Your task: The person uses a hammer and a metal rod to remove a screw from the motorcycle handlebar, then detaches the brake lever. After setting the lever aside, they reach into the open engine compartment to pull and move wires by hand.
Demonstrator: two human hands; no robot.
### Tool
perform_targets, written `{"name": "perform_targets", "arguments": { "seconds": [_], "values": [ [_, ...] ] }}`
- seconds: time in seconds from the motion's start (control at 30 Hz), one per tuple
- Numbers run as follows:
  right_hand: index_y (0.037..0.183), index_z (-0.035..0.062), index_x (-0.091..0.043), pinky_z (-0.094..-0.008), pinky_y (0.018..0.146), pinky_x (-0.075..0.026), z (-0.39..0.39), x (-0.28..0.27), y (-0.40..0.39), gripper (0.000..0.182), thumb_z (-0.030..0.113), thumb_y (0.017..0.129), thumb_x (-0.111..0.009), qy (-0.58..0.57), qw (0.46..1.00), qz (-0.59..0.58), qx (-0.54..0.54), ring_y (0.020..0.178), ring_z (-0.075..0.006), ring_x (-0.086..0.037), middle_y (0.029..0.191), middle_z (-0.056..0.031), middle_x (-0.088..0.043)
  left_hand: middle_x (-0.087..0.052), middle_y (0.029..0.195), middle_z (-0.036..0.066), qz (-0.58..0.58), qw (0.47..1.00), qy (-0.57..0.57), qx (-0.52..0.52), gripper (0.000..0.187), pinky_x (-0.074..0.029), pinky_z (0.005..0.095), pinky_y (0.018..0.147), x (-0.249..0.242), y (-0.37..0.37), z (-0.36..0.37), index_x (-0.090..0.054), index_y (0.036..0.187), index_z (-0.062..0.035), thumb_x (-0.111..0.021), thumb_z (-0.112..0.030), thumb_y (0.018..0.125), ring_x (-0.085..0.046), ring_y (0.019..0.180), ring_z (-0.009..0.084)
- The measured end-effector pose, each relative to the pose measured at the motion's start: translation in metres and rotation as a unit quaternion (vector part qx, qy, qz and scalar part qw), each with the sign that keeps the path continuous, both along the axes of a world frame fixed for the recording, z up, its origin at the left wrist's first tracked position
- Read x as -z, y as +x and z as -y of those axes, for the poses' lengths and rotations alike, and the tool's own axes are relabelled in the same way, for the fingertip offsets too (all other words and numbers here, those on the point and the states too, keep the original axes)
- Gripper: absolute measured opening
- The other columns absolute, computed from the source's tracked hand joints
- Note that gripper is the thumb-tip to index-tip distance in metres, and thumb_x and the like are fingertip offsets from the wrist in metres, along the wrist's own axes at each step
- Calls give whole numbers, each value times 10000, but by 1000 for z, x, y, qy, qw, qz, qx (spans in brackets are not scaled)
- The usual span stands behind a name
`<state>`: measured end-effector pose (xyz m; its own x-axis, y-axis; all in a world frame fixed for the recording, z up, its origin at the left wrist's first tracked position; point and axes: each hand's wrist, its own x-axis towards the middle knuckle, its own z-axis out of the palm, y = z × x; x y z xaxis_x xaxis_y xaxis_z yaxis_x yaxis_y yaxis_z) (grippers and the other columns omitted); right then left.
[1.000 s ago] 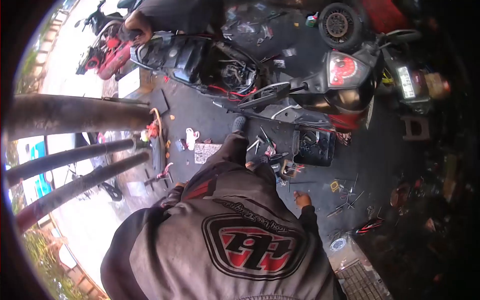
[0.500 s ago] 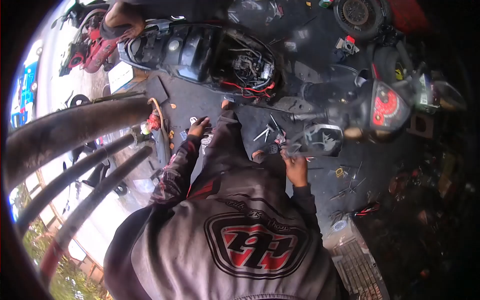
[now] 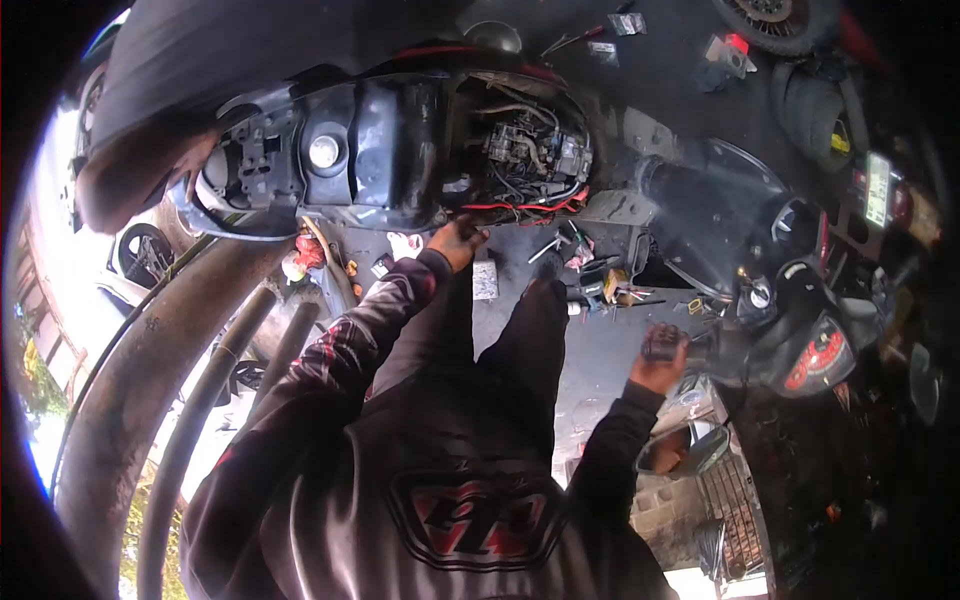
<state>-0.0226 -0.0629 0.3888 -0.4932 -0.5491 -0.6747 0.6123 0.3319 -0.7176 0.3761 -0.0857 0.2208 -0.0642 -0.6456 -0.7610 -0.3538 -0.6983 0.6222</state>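
Observation:
A black scooter with its seat off lies lengthwise before me, its engine [image 3: 535,150] exposed in the open bay. My right hand [image 3: 660,360] is closed around the handlebar grip [image 3: 700,350], beside the front end with its red lamp [image 3: 822,352]. Below it hangs a mirror [image 3: 685,450]. My left hand [image 3: 457,245] rests at the near edge of the scooter's body, just below the engine bay, with bent fingers. What they hold there is partly hidden. To the left of the bay is the round fuel filler [image 3: 324,151].
Another person's dark clothing and bare limb [image 3: 150,185] cover the scooter's tail. Thick metal pipes [image 3: 150,380] run along my left. Several tools [image 3: 610,285] lie on the floor ahead of my feet. A ridged crate-like panel [image 3: 735,500] stands at lower right.
My right hand has moved right and down from beside the mirror to the handlebar grip. My left hand has gone up to the scooter's edge. The handlebar end has swung toward me; the other person has come closer.

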Motion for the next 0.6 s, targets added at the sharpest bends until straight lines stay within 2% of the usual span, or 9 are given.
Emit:
{"name": "perform_targets", "arguments": {
  "seconds": [0.07, 0.1, 0.13, 0.2, 0.27, 0.33, 0.43, 0.53, 0.6],
  "values": [
    [1166, 74, -541, -407, 836, -489, 32, -12, 18, 249, 237, 977, -554, -51, 995, 5, 90, 881, -184, -587, 867, -61, -594, -687, 1024, 110, -22, 999, 49, 0, 367, -464, 303, 892, -11, -5, 18, -588, 1240, -53, -615, -260, 938, -629, 986, 201],
    [1139, 77, -548, -358, 681, -484, 25, -4, 4, 184, 120, 962, -519, -172, 980, 94, -39, 687, -138, -526, 699, -17, -494, -686, 1014, 103, -30, 999, 41, 4, 349, -465, 300, 885, 6, -7, 16, -594, 1229, -52, -613, -242, 937, -628, 978, 191],
    [1139, 77, -548, -358, 681, -484, 19, -4, -5, 184, 120, 962, -519, -167, 981, 95, -34, 687, -138, -526, 699, -17, -494, -685, 1004, 96, -38, 999, 34, 7, 332, -466, 298, 878, 19, -9, 16, -599, 1218, -51, -610, -225, 935, -626, 970, 181],
    [1146, 87, -541, -313, 544, -428, 13, -3, -16, 235, 156, 926, -580, -64, 997, 31, -30, 536, -101, -402, 619, 15, -385, -684, 1002, 87, -36, 999, 28, -8, 293, -470, 287, 858, 33, -13, 26, -602, 1206, -41, -595, -148, 933, -624, 957, 166],
    [1109, 91, -557, -289, 504, -408, 13, -7, -13, 225, 176, 908, -613, -7, 1000, -20, 1, 507, -90, -388, 607, 21, -391, -707, 963, 136, -108, 992, 40, -59, 312, -515, 311, 816, 34, -16, 41, -605, 1191, -25, -617, -167, 913, -686, 917, 193],
    [1072, 95, -574, -265, 464, -387, 26, -12, 5, 219, 195, 890, -645, 48, 996, -69, 31, 478, -79, -373, 595, 26, -397, -705, 934, 117, -57, 997, 10, -44, 257, -522, 290, 790, 34, -21, 55, -607, 1156, -18, -594, -107, 915, -691, 884, 169],
    [880, 120, -616, -247, 414, -384, 34, -4, 12, 143, 238, 871, -696, 229, 915, -302, 140, 477, -94, -477, 642, 16, -538, -701, 923, 114, -73, 989, 14, -126, 233, -526, 304, 788, 59, -25, 56, -604, 1129, -12, -586, -100, 914, -690, 888, 184],
    [879, 128, -615, -288, 367, -398, 57, -17, 33, 130, 240, 888, -681, 314, 896, -287, 127, 430, -131, -492, 630, -9, -571, -692, 886, 107, -66, 981, -29, -180, 234, -527, 327, 774, 68, -30, 65, -599, 1120, -3, -595, -102, 908, -690, 851, 213],
    [870, 138, -618, -298, 325, -396, 61, -25, 34, 131, 255, 904, -664, 340, 893, -231, 182, 394, -148, -492, 598, -27, -569, -676, 945, 123, 32, 995, -21, -92, 251, -527, 351, 756, 54, -28, 88, -581, 1128, 4, -611, -83, 895, -679, 853, 236]
  ]
}}
